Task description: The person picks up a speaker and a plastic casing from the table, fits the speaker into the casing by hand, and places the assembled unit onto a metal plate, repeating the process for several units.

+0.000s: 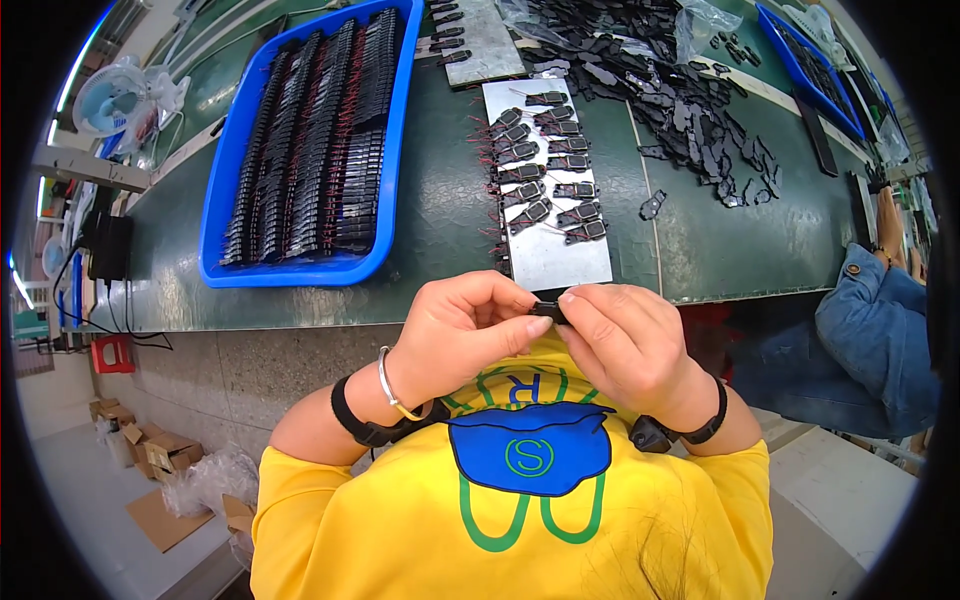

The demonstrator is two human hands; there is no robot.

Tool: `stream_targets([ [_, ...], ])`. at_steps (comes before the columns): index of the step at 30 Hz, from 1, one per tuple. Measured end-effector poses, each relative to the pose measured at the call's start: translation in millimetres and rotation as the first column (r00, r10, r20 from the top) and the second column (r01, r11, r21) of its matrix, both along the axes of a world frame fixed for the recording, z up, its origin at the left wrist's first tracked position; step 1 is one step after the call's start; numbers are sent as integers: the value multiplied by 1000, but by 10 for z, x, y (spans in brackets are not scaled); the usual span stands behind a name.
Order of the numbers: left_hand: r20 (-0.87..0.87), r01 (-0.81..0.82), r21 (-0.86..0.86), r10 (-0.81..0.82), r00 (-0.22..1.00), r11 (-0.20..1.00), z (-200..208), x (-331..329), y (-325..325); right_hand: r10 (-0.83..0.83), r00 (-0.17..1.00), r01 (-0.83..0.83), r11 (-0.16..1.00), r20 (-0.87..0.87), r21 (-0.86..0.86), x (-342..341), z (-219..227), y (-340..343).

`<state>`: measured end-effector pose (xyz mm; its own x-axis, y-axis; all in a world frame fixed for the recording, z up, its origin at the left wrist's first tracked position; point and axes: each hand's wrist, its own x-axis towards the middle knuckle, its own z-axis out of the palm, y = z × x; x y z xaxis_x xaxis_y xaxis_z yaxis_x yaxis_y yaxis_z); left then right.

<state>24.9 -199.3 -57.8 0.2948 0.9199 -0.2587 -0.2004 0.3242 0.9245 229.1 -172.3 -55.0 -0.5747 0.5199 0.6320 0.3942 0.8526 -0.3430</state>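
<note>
At the near edge of the table, my left hand [462, 322] and my right hand [630, 335] pinch a small black plastic part [548, 312] between thumbs and fingertips. The fingers hide its ends and most of its detail. Just beyond lies a pale metal plate [560, 262] bearing two columns of small black speaker-like parts [524, 192]. Thin red wires [487, 145] trail from the left column over the plate's edge. One loose flat black piece [652, 205] rests on the green tabletop to the right of the plate.
Left of the plate, a blue tray [300, 274] holds dense rows of black parts with red wires. A heap of flat black pieces [690, 120] spreads at the back right, near another blue tray [770, 22]. A co-worker's denim sleeve [870, 310] is at the right.
</note>
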Motion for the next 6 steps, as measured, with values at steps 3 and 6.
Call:
stream_targets([
  [3,-70,-25,126,34,997,992,-43,8,-38,-2,1000,2,1000,-29,3,-4,-8,-1],
  [6,-148,-10,350,66,987,937,-81,-19,-57,-3,996,1,1000,-84,-21,7,-5,8],
])
